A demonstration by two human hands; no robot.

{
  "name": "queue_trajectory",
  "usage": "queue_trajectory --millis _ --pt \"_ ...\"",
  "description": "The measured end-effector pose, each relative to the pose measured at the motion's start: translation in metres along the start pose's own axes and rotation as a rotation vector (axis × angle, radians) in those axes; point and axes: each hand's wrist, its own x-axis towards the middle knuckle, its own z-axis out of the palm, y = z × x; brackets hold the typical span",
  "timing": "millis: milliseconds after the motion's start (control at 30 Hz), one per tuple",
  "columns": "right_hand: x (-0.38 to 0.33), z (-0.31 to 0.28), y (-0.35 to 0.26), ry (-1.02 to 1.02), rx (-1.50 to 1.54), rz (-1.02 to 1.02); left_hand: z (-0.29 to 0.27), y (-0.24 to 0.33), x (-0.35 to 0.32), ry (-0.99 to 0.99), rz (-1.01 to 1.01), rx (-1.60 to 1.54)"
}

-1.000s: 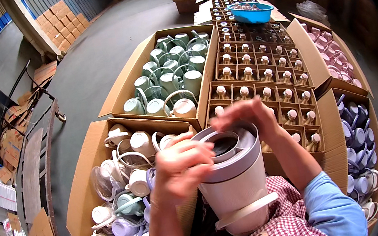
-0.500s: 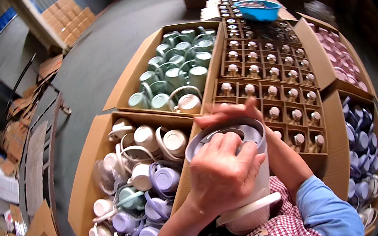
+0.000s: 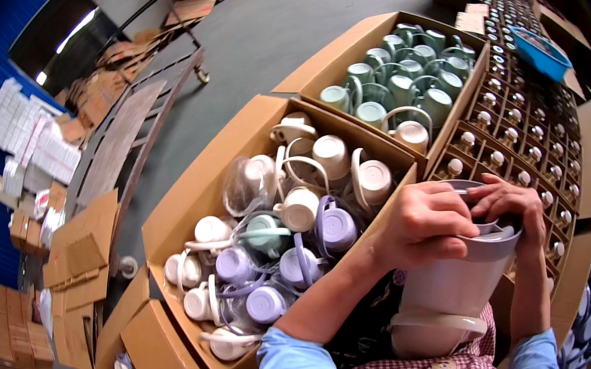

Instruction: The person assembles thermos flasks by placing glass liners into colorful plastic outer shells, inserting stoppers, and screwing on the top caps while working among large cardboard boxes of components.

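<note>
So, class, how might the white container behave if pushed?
The container could tip, as it narrows downward. Its smooth surface suggests it may be slippery. On its side, the protruding handle would likely check rolling.

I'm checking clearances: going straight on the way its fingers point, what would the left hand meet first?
Probably the grey rim of the white container, with the right hand just beyond; how deep the left hand sits over the mouth is unclear.
</note>
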Motion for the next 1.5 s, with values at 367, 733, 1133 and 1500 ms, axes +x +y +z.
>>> queue_trajectory --millis 367,733,1133,1500 --pt "0.06 -0.017 -0.1 -0.874 -0.201 0.107 0.1 -0.066 -0.066 0.016 -0.873 -1.374" --pt "0.021 -0.015 -0.124 -0.45 -1.178 0.603 0.09 0.002 -0.078 0.401 -1.066 -0.271" --pt "0.062 0.018 -0.136 -0.827 -0.538 0.062 0.053 -0.009 -0.1 0.344 -1.115 -0.847" --pt "0.058 0.032 -0.091 -0.498 -0.952 0.668 0.071 0.113 -0.106 0.427 -0.877 0.462"
